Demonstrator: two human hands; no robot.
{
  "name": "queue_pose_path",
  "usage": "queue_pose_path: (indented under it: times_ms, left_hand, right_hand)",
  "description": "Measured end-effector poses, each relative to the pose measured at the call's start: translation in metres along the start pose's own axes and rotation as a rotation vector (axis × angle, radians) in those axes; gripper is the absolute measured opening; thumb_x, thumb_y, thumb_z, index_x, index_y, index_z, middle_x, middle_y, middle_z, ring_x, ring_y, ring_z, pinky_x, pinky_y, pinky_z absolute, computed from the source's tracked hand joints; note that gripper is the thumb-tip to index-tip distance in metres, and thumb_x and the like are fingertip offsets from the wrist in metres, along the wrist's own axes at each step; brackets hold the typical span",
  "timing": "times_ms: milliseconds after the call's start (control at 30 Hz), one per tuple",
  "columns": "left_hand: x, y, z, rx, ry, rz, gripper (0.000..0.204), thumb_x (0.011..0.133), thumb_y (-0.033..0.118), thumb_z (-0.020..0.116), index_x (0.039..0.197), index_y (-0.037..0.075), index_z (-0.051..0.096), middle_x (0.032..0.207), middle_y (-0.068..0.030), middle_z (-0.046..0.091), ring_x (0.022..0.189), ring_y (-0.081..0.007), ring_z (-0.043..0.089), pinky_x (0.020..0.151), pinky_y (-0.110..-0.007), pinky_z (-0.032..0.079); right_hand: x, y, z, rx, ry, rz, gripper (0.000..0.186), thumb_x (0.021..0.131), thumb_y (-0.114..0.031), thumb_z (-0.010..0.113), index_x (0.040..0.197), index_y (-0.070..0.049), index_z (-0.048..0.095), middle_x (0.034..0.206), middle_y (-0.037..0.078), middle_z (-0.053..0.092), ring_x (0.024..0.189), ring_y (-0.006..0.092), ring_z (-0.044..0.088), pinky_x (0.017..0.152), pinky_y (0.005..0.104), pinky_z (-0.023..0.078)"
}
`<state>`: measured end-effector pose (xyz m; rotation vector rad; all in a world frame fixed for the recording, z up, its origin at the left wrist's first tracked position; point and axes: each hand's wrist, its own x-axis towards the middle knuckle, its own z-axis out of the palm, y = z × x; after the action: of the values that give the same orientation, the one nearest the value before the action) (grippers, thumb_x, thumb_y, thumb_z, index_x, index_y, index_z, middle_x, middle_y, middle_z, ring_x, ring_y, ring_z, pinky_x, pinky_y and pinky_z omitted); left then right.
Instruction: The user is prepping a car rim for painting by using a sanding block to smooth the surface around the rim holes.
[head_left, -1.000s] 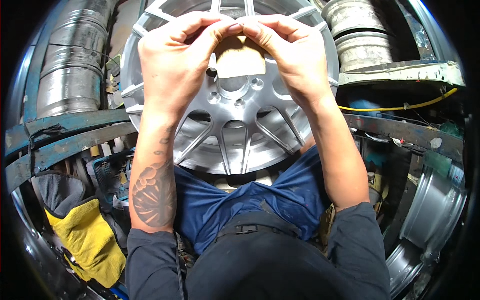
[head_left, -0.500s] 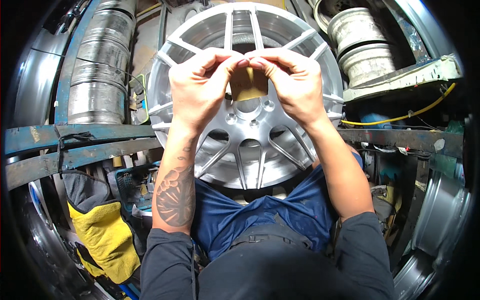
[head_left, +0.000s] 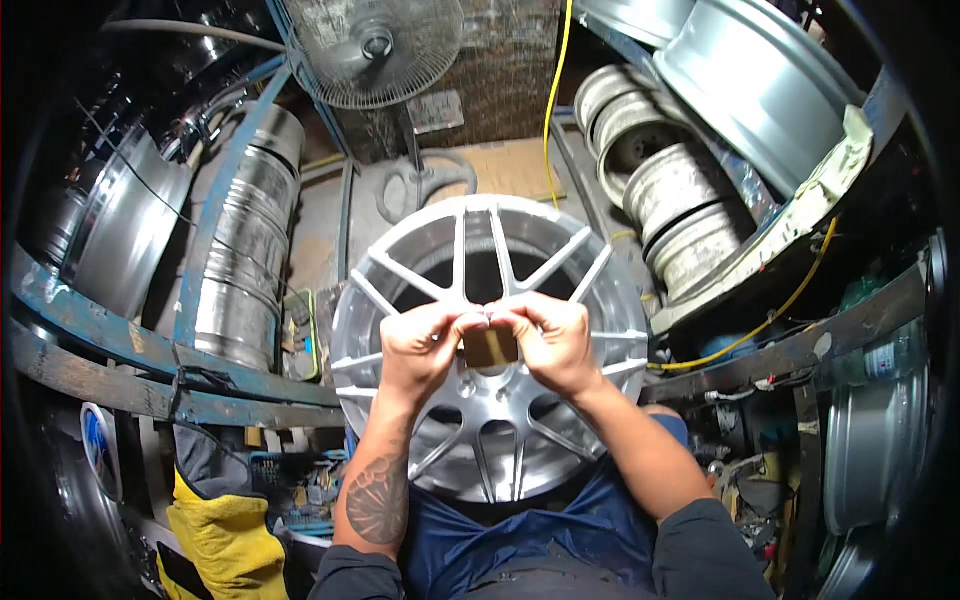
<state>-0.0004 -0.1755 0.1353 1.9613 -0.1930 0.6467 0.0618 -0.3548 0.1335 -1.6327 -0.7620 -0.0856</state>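
Both hands meet over a large silver alloy wheel rim (head_left: 620,300), which lies face-up in front of my knees. Between them hangs a small brown square of what looks like sandpaper (head_left: 491,350), its top edge pinched in my fingertips. My left hand (head_left: 422,345) is closed on its upper left corner. Thumb and fingers of my right hand (head_left: 550,340) grip the upper right corner. Beneath the sheet, the rim's hub is partly covered; bolt holes and several spokes show around it.
Stacked metal rims (head_left: 240,300) stand at the left, with more worn rims (head_left: 690,190) at the right. Behind the wheel is a standing fan (head_left: 376,45). Blue metal rails (head_left: 90,375) flank me. A yellow-and-grey cloth (head_left: 225,540) hangs at lower left beside a blue basket (head_left: 290,465).
The view has tilted up, bringing the fan and back wall into sight. Both hands still pinch the sheet, its surface now catching light differently.
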Motion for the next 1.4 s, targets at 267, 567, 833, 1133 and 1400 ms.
queue_pose_path:
  times_ms: [267, 567, 833, 1133, 1400]
  left_hand:
    - [0.002, -0.001, -0.004, -0.240, -0.049, -0.210, 0.008, 0.088, -0.001, 0.072, 0.096, -0.003, 0.075, 0.086, -0.0082, 0.075, 0.078, -0.0100, 0.069, 0.071, -0.024, 0.055]
    - [0.000, -0.003, -0.003, -0.525, -0.092, -0.353, 0.010, 0.087, -0.001, 0.074, 0.097, 0.001, 0.072, 0.087, -0.0036, 0.072, 0.078, -0.0078, 0.066, 0.070, -0.022, 0.053]
    - [0.004, 0.005, 0.003, -0.632, -0.055, -0.396, 0.010, 0.087, -0.001, 0.073, 0.096, 0.001, 0.070, 0.094, -0.0048, 0.071, 0.085, -0.0103, 0.067, 0.077, -0.024, 0.054]
    - [0.000, -0.003, 0.005, -0.557, -0.018, -0.349, 0.005, 0.092, 0.005, 0.070, 0.093, 0.000, 0.070, 0.087, -0.0037, 0.072, 0.079, -0.0079, 0.065, 0.074, -0.023, 0.053]
    - [-0.001, 0.003, 0.007, -0.623, 0.031, -0.356, 0.010, 0.090, -0.002, 0.070, 0.099, -0.001, 0.068, 0.092, -0.0055, 0.071, 0.085, -0.0107, 0.067, 0.079, -0.025, 0.055]
  right_hand:
    - [0.000, -0.001, 0.002, 0.199, -0.062, 0.125, 0.017, 0.090, -0.002, 0.067, 0.105, 0.001, 0.074, 0.095, 0.011, 0.077, 0.086, 0.0121, 0.071, 0.077, 0.0257, 0.056]
    - [0.006, 0.003, -0.001, 0.393, -0.135, 0.259, 0.016, 0.094, -0.010, 0.070, 0.103, 0.002, 0.074, 0.088, 0.006, 0.074, 0.079, 0.0064, 0.065, 0.073, 0.0230, 0.053]
    - [0.003, -0.005, 0.004, 0.187, -0.002, 0.141, 0.012, 0.093, -0.006, 0.069, 0.101, 0.001, 0.075, 0.087, 0.007, 0.076, 0.080, 0.0092, 0.069, 0.073, 0.0245, 0.055]
    - [0.000, 0.000, 0.000, 0.347, -0.065, 0.048, 0.021, 0.089, 0.008, 0.066, 0.107, 0.001, 0.073, 0.099, 0.010, 0.074, 0.092, 0.0134, 0.070, 0.081, 0.0262, 0.057]
    - [0.000, -0.001, 0.004, 0.309, -0.039, 0.191, 0.019, 0.101, -0.012, 0.061, 0.106, 0.003, 0.071, 0.098, 0.009, 0.074, 0.091, 0.0120, 0.068, 0.081, 0.0265, 0.056]
